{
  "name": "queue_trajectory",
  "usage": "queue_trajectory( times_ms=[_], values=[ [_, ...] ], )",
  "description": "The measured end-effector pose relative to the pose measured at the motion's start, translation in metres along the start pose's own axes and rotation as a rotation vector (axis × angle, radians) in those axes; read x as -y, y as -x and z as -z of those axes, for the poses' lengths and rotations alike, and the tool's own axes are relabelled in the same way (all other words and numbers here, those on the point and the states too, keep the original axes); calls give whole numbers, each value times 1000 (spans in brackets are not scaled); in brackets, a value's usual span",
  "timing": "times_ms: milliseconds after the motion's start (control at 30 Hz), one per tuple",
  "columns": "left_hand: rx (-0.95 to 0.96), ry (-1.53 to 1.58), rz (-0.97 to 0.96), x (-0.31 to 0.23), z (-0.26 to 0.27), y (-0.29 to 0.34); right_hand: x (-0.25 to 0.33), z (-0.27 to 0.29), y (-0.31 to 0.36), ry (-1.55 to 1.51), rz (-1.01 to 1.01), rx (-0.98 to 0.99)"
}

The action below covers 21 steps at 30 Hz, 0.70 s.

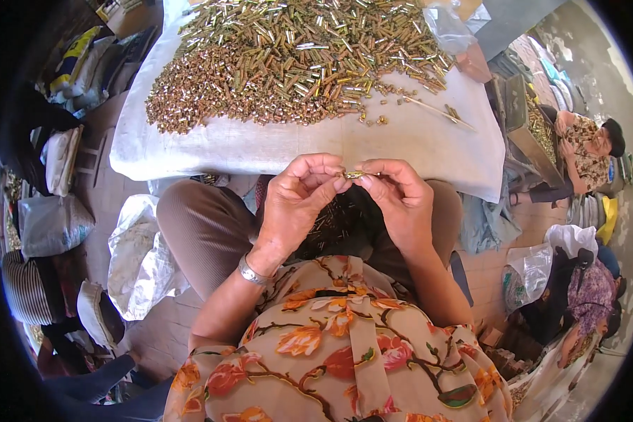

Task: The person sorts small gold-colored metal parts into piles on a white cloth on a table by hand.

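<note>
Metal piece (355,174) is pinched by both hands (295,204) at a white-covered table (281,146), sacks (53,224) on the floor (158,334).

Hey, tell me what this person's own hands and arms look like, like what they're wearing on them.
The left hand and right hand are gloveless. A broad silver-coloured band circles the left wrist; the right wrist shows none. The forearms are bare, below short beige sleeves patterned with orange and red flowers and dark branches.
</note>
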<state>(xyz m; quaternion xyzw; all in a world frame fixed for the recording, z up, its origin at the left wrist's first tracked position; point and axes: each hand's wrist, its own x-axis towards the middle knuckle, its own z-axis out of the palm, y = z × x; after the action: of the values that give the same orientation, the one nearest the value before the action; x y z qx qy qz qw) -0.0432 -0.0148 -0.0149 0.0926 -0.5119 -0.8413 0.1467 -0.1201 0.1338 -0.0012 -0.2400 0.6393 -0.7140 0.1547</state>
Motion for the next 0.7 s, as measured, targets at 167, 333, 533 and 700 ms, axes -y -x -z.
queue_trajectory(
  times_ms=[167,333,533,700],
  values=[
    [-13,-123,-42,-2,-5,5,0,-2,6,-75,16,3],
    [7,-172,-41,-2,-4,7,0,-1,6,-64,37,8],
    [16,-545,-133,-15,-5,5,6,11,1,150,52,116],
    [278,-356,30,-30,7,-4,16,22,-1,54,-44,207]
  ],
)
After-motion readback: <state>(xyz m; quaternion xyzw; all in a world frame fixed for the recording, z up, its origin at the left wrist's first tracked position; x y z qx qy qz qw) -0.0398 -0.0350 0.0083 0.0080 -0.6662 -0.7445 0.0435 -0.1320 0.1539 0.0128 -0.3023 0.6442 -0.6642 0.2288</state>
